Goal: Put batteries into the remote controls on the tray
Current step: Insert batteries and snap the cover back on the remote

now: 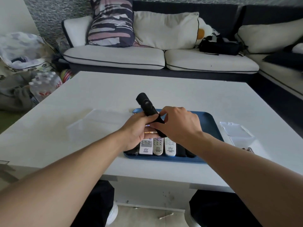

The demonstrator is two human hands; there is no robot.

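Both forearms reach in from the near edge and meet above the blue tray [211, 119].

Left hand [136, 131]: grip closed, fingers curled round the lower part of a black remote [146, 104] held above the tray, its far end tilted up and away.

Right hand [177, 124]: fingers curled, thumb and fingertips pinching the near end of the same black remote. Whether it holds a separate cover or a battery cannot be told; the hands hide that end.

Tray contents: a row of remotes lying side by side, near ends toward the person. Visible are a white remote [145, 146], a beige remote [158, 146] and a second white remote [170, 147]. Dark remotes [181, 150] lie at the right of the row and another dark item at the left, both largely covered by the wrists. The far ends of all of these are hidden under the hands.

The tray rests on the white table [164, 89]. Left of the tray stands a clear plastic box [96, 123], faint and hard to make out; its contents cannot be told. Right of the tray lie a small clear case [235, 129] and, nearer, a small dark object cut off by the right forearm.

Beyond the table: a sofa [114, 57] with cushions and a black bag [218, 45]. A pack of water bottles [44, 85] sits on the floor at far left.
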